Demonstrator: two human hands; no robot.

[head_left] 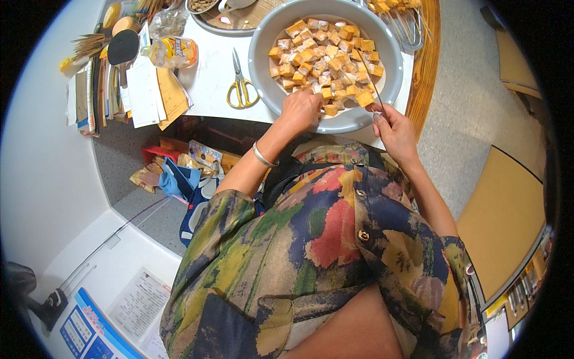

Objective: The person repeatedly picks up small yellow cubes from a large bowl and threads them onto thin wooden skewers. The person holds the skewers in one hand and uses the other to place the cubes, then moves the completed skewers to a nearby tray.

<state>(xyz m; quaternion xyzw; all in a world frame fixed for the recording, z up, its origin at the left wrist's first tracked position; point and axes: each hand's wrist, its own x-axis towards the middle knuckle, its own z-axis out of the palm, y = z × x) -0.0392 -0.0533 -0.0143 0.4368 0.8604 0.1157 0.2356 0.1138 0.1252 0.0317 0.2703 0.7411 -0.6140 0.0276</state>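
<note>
A grey plastic basin [326,130] holds many golden fried tofu cubes [309,54] with pale cut sides. My right hand [394,130], just outside the basin's near right rim, grips thin bamboo skewers [370,74] that reach out over the cubes. One tofu cube [365,98] sits by the fingertips, apparently threaded on a skewer. Over the near left rim, my left hand [301,110] reaches in with curled fingers among the nearest cubes. The back of the hand hides its fingertips, so whether it pinches a cube is unclear.
Yellow-handled scissors [241,85] lie left of the basin. Beyond them are a drink bottle [172,52], stacked papers and books [145,94], and a round tray [233,28]. A metal tray [415,38] with skewered cubes stands at the wooden table edge [423,67].
</note>
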